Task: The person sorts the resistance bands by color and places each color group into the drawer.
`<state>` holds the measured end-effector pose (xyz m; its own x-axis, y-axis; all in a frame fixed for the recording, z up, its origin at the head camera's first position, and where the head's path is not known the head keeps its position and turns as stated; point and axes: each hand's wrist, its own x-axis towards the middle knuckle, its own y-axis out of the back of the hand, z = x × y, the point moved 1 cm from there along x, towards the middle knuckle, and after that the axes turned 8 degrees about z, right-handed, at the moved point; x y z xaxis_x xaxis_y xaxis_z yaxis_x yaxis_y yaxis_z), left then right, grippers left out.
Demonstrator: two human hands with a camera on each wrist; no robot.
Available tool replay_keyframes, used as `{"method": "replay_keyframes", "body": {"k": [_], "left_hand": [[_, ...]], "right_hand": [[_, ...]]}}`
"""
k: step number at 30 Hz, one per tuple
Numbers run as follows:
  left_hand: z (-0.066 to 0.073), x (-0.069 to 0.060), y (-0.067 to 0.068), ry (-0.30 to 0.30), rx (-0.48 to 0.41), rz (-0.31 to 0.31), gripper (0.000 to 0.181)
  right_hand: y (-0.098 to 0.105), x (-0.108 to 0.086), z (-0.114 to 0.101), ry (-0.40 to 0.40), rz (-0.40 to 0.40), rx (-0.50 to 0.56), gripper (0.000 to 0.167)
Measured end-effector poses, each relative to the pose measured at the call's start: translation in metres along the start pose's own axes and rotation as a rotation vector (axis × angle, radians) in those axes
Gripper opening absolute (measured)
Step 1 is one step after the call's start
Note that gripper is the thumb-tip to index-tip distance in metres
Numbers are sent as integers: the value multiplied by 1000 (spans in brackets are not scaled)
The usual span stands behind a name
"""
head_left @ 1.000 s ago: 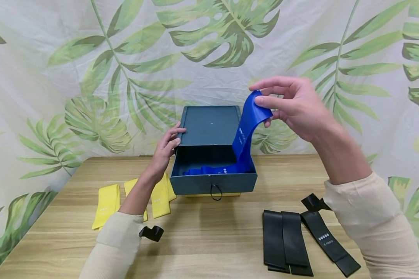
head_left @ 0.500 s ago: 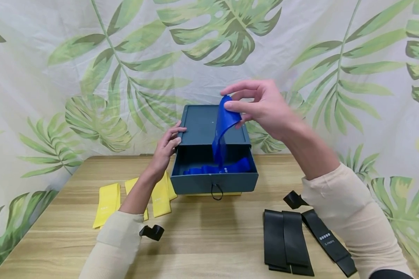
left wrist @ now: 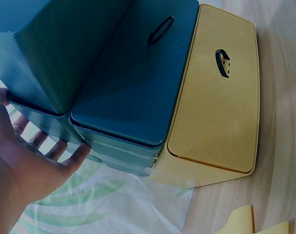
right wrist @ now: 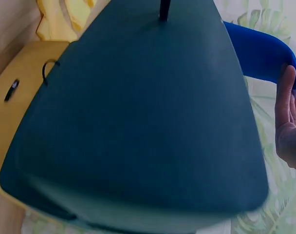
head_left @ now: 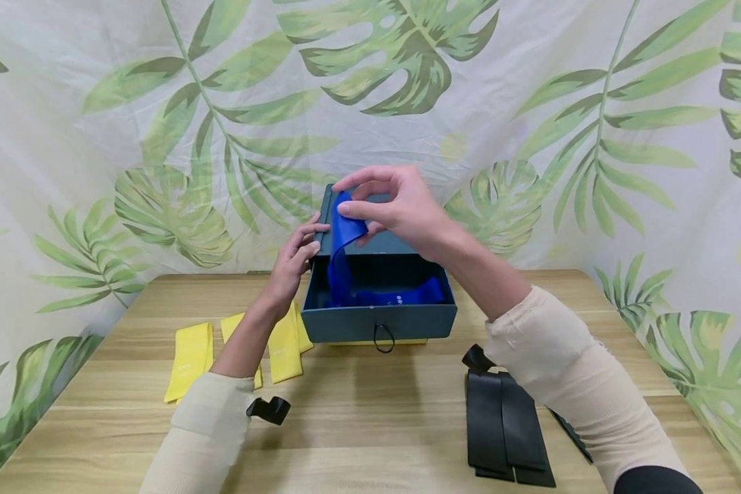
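My right hand (head_left: 395,209) pinches the top of a blue band (head_left: 341,267) between thumb and fingers, above the left part of the pulled-out top drawer (head_left: 379,324). The band's lower end hangs down inside the drawer. Another blue band (head_left: 416,295) lies in the drawer behind its front wall. In the right wrist view the pinched blue band (right wrist: 260,51) curves toward the hand (right wrist: 290,117). My left hand (head_left: 290,271) rests on the left side of the dark teal box, fingers on its edge; the left wrist view shows the hand (left wrist: 31,165) with spread fingers against the box side.
Below the teal drawers is a yellow drawer (left wrist: 216,97) with a black loop. Several yellow bands (head_left: 188,360) lie on the table (head_left: 358,425) at the left, partly behind my left arm. Black bands (head_left: 506,425) lie at the right, some of them under my right sleeve.
My right hand has moved left and lower, carrying the blue band from the drawer's right side to its left. The left hand has stayed on the box.
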<state>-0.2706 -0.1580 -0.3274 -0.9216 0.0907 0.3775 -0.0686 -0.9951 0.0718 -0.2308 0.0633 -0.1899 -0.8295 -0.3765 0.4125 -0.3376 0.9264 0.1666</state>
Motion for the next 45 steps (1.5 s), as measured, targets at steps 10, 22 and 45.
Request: {"method": "replay_keyframes", "body": {"k": [10,22,45], "left_hand": [[-1,1,-2,9,-12,-9,45],[-2,1,1,-18,-6,1,45],[-2,0,0,-3,4,-7,47]], "right_hand": [[-5,-13,16,-120,-53,-95,25],[33,-43,35,-340,-74,-335,26],[52,-59,25,-246,-124,-596,35]]}}
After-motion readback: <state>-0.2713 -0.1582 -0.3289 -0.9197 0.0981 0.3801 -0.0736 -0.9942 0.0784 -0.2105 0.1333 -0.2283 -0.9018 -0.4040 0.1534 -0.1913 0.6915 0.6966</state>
